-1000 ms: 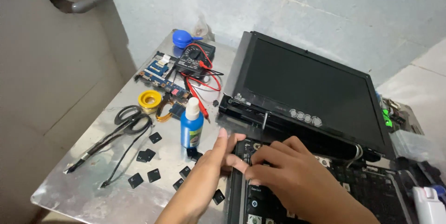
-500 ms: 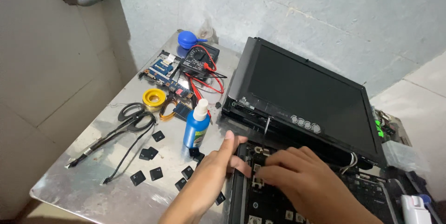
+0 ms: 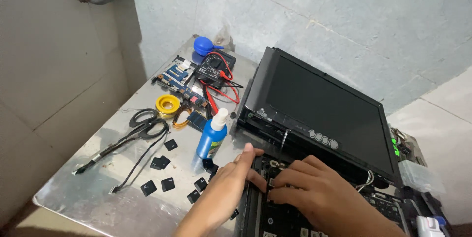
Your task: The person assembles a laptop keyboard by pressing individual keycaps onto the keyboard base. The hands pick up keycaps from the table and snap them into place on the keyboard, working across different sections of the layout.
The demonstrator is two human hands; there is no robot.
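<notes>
Change: both hands edge up the keyboard (image 3: 275, 212) toward the hinge.
Left hand (image 3: 231, 188): fingers together, pressing the frame.
Right hand (image 3: 319, 197): fingertips curled, pinching a key.
Tip: press evenly, keep loose keycaps (image 3: 162, 162) aside.

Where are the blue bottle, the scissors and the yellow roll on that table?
blue bottle (image 3: 211, 141), head view, on its blue body
scissors (image 3: 147, 125), head view, on the black handle loops
yellow roll (image 3: 167, 105), head view, on its yellow ring
</notes>
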